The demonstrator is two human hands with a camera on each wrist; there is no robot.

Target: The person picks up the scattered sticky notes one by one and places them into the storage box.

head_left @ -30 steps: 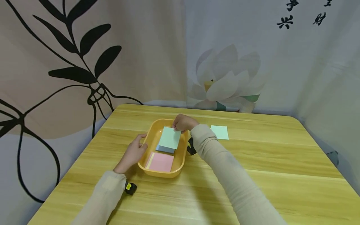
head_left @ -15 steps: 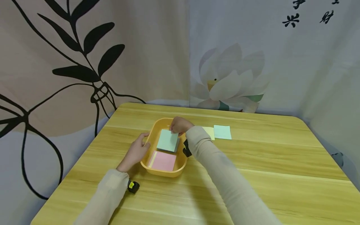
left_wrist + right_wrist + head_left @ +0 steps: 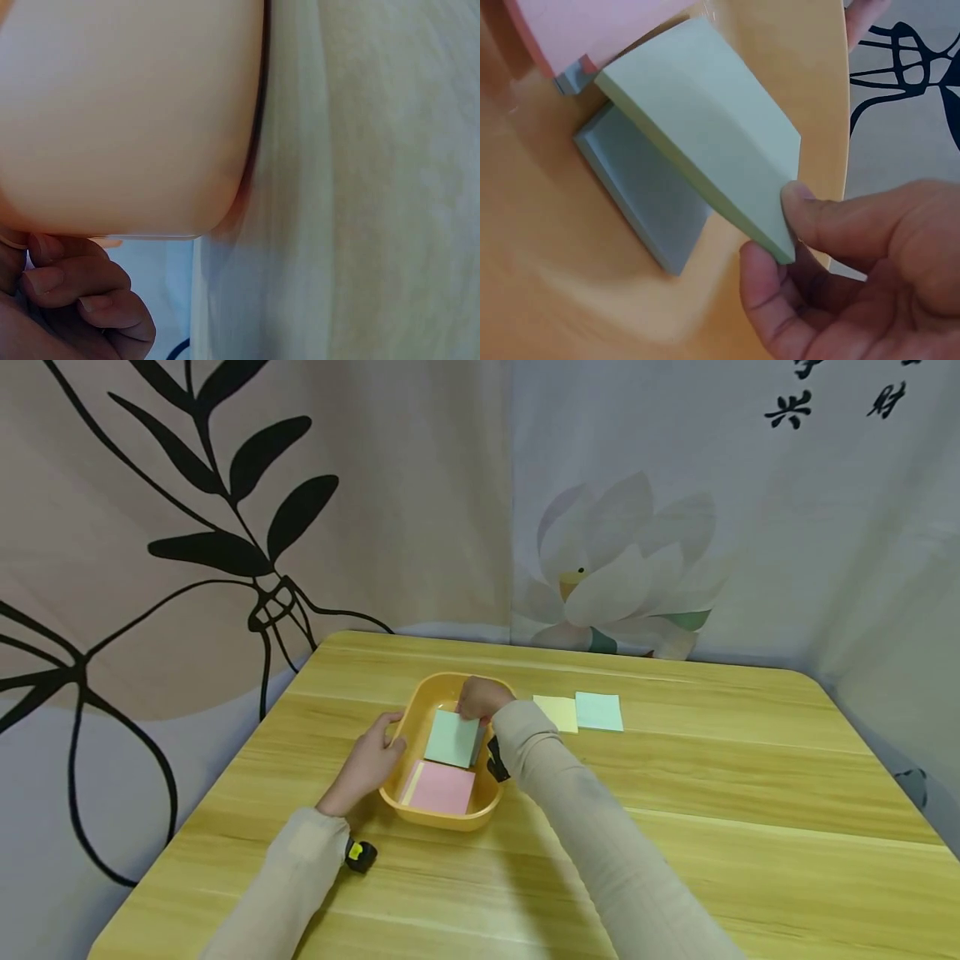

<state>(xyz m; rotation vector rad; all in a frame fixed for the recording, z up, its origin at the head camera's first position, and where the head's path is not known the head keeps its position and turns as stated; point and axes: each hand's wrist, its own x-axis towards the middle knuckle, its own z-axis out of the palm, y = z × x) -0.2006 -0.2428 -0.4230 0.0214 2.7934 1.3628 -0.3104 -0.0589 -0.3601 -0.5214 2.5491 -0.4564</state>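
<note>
In the head view my left hand (image 3: 366,762) grips the left rim of a yellow plastic tray (image 3: 438,821); its curled fingers (image 3: 79,277) show at the rim in the left wrist view. My right hand (image 3: 483,700), over the tray's far right side, pinches a pale green sticky note pad (image 3: 705,127) by one corner between thumb and fingers. That pad is tilted above a blue-grey pad (image 3: 641,191) lying in the tray and partly covers it. A pink pad (image 3: 444,789) with a pale yellow strip at its left edge lies at the tray's near end.
On the wooden table (image 3: 720,793), right of the tray, a pale yellow pad (image 3: 557,714) lies beside a light mint pad (image 3: 599,711). Behind the table hangs a printed curtain (image 3: 420,510). A black wrist camera (image 3: 361,857) sits on the left wrist.
The green pad in my right hand has come lower and lines up more closely over the blue-grey pad. The right forearm shifted left, uncovering the yellow pad. My left hand keeps its grip.
</note>
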